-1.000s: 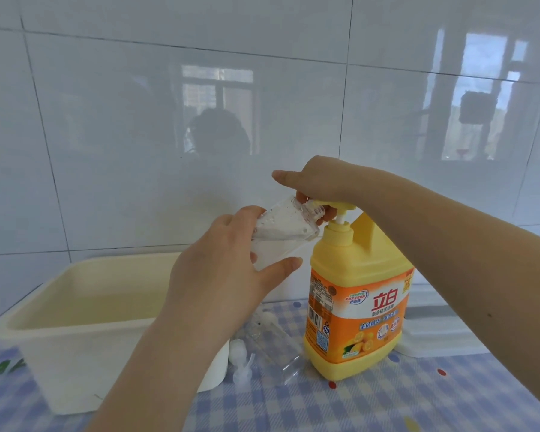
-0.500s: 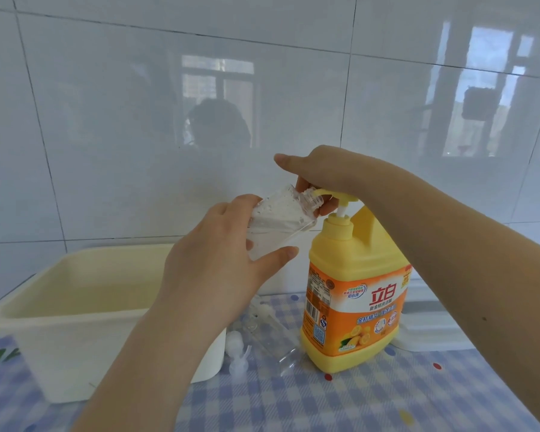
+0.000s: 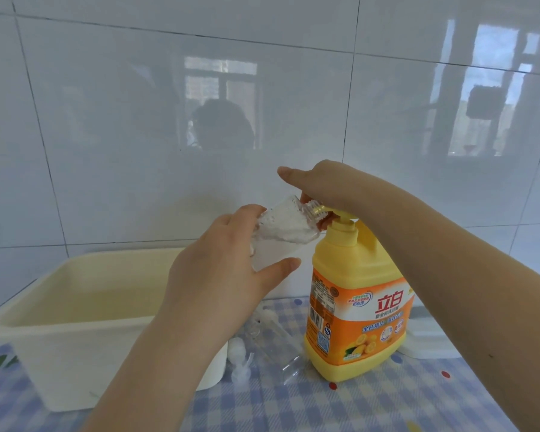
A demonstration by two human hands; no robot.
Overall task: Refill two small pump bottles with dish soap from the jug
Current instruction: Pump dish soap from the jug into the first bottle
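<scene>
Left hand [image 3: 222,269] raised at centre, back toward camera, fingers and thumb curled in a grip, thumb tip pointing to 3 o'clock; right hand [image 3: 321,185] above it at 1 o'clock, palm down, pressing; right forearm enters from 4 o'clock.

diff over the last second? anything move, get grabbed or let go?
Little changed. The right hand stays on the yellow jug's pump head; the left hand still grips the small clear bottle, tilted with its neck at the spout. Nothing grabbed or released. Whether the pump went down, or the bottle's fill rose, cannot be told. The cream tub, second clear bottle and white pump top lie as before; only the camera shifted.
</scene>
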